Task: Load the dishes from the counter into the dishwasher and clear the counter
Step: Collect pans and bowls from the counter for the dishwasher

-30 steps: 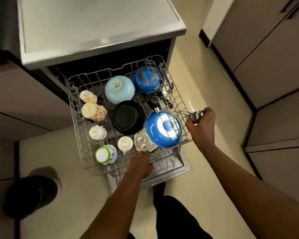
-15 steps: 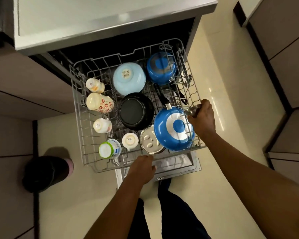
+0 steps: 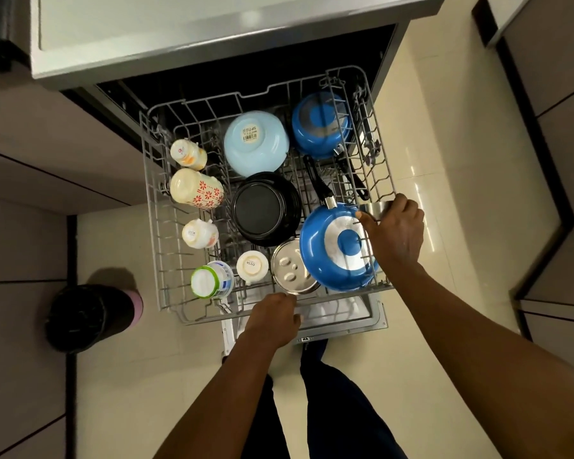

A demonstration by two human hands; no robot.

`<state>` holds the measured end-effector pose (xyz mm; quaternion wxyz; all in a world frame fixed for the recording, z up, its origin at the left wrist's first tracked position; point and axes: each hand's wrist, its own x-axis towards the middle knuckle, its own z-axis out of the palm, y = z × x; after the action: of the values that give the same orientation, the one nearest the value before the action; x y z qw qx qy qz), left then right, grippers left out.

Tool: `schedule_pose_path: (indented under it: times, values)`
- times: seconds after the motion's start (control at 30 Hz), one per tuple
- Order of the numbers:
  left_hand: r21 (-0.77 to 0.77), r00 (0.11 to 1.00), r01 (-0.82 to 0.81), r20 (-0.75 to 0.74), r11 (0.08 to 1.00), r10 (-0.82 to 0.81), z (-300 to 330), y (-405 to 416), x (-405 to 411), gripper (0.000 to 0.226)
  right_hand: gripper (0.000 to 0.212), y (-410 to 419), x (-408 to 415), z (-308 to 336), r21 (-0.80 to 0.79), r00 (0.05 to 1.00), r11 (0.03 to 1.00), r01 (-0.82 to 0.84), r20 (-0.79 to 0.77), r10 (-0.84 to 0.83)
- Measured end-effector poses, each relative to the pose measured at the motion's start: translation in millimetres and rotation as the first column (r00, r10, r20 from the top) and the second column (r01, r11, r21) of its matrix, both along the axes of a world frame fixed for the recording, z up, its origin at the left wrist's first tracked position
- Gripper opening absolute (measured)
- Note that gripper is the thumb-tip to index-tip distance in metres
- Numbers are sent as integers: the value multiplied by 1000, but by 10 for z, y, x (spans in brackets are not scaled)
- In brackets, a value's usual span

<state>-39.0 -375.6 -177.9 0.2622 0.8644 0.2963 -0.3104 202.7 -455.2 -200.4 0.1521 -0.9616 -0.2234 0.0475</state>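
The wire dishwasher rack (image 3: 153,207) is pulled out below the counter and is full of upturned dishes. My right hand (image 3: 395,233) holds a small steel cup (image 3: 373,209) at the rack's right side, just above a blue frying pan (image 3: 338,250). My left hand (image 3: 274,318) grips the rack's front rail below a steel lid (image 3: 290,271). A light blue bowl (image 3: 256,144), a blue pot (image 3: 320,125), a black pan (image 3: 265,210) and several mugs, among them a floral mug (image 3: 196,190) and a green-rimmed mug (image 3: 211,280), fill the rest.
The steel counter (image 3: 179,31) overhangs the open dishwasher. A black bin with a pink rim (image 3: 90,314) stands on the floor at the left. Cabinet fronts (image 3: 557,94) line the right side. My legs (image 3: 328,392) are right in front of the open door (image 3: 375,321).
My right hand has carried the steel cup from outside the rack's right edge inward, over the blue frying pan. The left hand stays on the front rail.
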Motion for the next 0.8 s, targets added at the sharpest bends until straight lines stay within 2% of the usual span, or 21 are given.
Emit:
schedule_pose_path:
  times: [0.13, 0.27, 0.33, 0.5, 0.63, 0.8]
  values:
    - [-7, 1000, 8, 16, 1000, -8, 6, -5, -40, 42, 77, -81, -64, 4, 77, 994, 994, 79, -76, -73]
    - [-22, 999, -6, 51, 1000, 7, -2, -15, -125, 45, 71, -175, -177, 25, 124, 972, 973, 195, -154, -175]
    - [-41, 997, -18, 73, 999, 21, -2, -25, -175, 47, 70, -231, -216, 17, 130, 968, 972, 194, -184, -168]
    - [-53, 990, 7, 138, 999, 0, -29, -26, -322, 51, 69, -266, -286, 88, 82, 991, 989, 124, -64, -118]
    - [47, 968, -12, 251, 999, 0, 27, 63, -375, 46, 62, -179, -562, 194, 96, 997, 994, -49, 72, 42]
    - [155, 924, -169, 368, 973, 102, 262, 337, -479, 36, 45, 50, -1171, 263, 98, 920, 914, -392, 49, 389]
